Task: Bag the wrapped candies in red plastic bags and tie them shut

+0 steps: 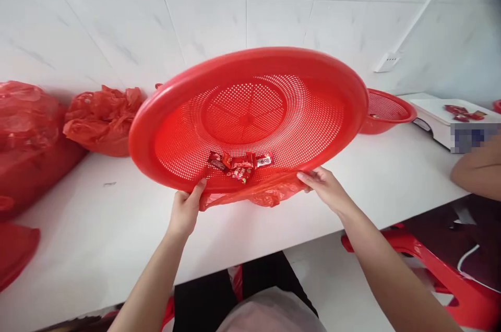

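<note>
A large red plastic colander [246, 118] is tipped toward me above the white table. Several small wrapped candies [242, 162] rest in its lower side, close to the near rim. A thin red plastic bag [270, 193] is stretched along that rim and hangs just below it. My left hand [188, 206] is closed on the rim and the bag's left edge, thumb on top. On the right, my right hand [323, 186] pinches the bag's edge against the rim; its lower fingers are partly hidden.
Filled red plastic bags [105, 118] stand at the left by the tiled wall. Behind on the right are a smaller red basket [389, 110] and a white scale [438, 115] with candies on it. Another person's arm [479, 170] reaches in there. A red stool [442, 269] stands below.
</note>
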A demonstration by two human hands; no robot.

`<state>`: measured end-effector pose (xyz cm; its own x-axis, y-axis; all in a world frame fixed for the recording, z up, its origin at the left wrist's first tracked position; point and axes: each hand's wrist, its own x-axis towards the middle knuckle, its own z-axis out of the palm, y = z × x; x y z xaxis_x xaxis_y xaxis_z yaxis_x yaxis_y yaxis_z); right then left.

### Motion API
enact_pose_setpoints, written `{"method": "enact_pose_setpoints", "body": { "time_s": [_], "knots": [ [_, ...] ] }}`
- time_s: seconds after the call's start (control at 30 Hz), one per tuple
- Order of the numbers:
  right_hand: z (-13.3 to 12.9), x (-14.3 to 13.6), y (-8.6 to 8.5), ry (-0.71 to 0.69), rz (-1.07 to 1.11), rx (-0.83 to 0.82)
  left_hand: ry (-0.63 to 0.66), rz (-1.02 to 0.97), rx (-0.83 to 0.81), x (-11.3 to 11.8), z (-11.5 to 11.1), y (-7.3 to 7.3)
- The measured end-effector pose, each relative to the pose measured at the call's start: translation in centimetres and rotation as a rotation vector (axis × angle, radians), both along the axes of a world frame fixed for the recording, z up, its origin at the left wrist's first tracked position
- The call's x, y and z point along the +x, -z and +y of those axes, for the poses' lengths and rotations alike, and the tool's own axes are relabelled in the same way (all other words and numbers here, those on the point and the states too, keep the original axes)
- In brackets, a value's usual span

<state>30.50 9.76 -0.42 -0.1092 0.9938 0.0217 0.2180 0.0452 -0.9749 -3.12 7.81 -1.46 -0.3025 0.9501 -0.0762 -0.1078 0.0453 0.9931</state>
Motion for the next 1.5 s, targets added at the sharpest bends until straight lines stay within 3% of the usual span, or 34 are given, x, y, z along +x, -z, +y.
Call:
{"method": "enact_pose_setpoints", "body": {
  "time_s": [0.2, 0.33, 0.5, 0.63, 0.73, 0.97, 1.1, 1.17, 1.27, 1.33, 1.43, 1.5],
  "knots": [
    [1.4, -0.7, 0.7, 0.106, -0.006, 0.044, -0.002, 0.006, 0.103, 0.5, 0.5, -1.5],
    [1.8, -0.8, 0.2, 0.138, -0.017, 0.035, 0.041, -0.035, 0.054, 0.5, 0.9, -2.4],
    [1.8, -0.6, -0.7, 0.116, 0.038, 0.202, 0.093, -0.099, 0.026, 1.1, 1.1, -3.6],
    [2.1, 0.1, -1.5, 0.249, 0.131, 0.219, 0.202, -0.128, 0.008, 1.5, 1.1, -4.7],
    [1.9, 2.0, -1.6, 0.428, 0.176, 0.153, 0.266, -0.096, 0.014, 0.7, 0.9, -5.0],
    [-2.9, 10.8, 1.0, 0.561, 0.152, -0.201, 0.050, 0.198, 0.007, -3.4, -0.8, -4.6],
    [-5.7, 14.9, 1.6, 0.801, 0.138, -0.305, -0.053, 0.379, -0.077, -4.0, -2.0, -4.9],
    [-6.5, 15.7, 1.3, 0.827, 0.135, -0.364, -0.086, 0.383, -0.112, -4.0, -2.5, -4.8],
    [-7.3, 14.9, 0.8, 0.748, 0.161, -0.433, -0.086, 0.400, -0.157, -4.3, -3.1, -4.2],
    [-7.5, 12.7, 0.3, 0.660, 0.172, -0.426, -0.041, 0.407, -0.190, -4.5, -3.7, -3.9],
    [-7.7, 6.6, -1.1, 0.458, 0.090, -0.286, 0.054, 0.350, -0.150, -4.2, -5.0, -4.2],
    [-7.4, 1.3, -2.9, 0.345, -0.047, -0.021, 0.119, 0.325, -0.080, -3.5, -5.9, -4.9]
  ]
}}
